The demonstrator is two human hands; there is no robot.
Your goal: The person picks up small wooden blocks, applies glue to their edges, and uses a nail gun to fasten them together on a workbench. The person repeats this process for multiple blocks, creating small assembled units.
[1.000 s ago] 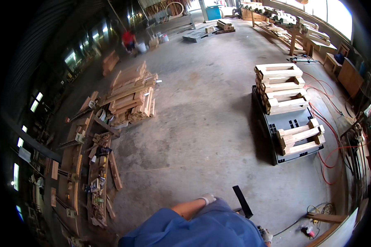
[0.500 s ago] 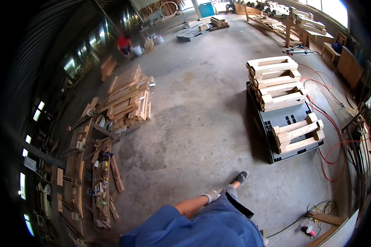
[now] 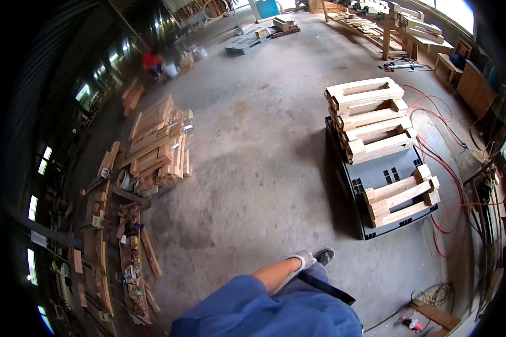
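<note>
This is a woodworking shop: pale wooden frames (image 3: 371, 119) stand on a black pallet (image 3: 358, 168), boards (image 3: 154, 149) lie heaped on the bare, stained floor (image 3: 253, 157), and a long desk (image 3: 386, 42) at the upper right carries more timber. Red hoses (image 3: 445, 164) curl beside the pallet. Overhead runs a dark ribbed roof (image 3: 56, 56), with bright windows (image 3: 455, 12) at the upper right.
</note>
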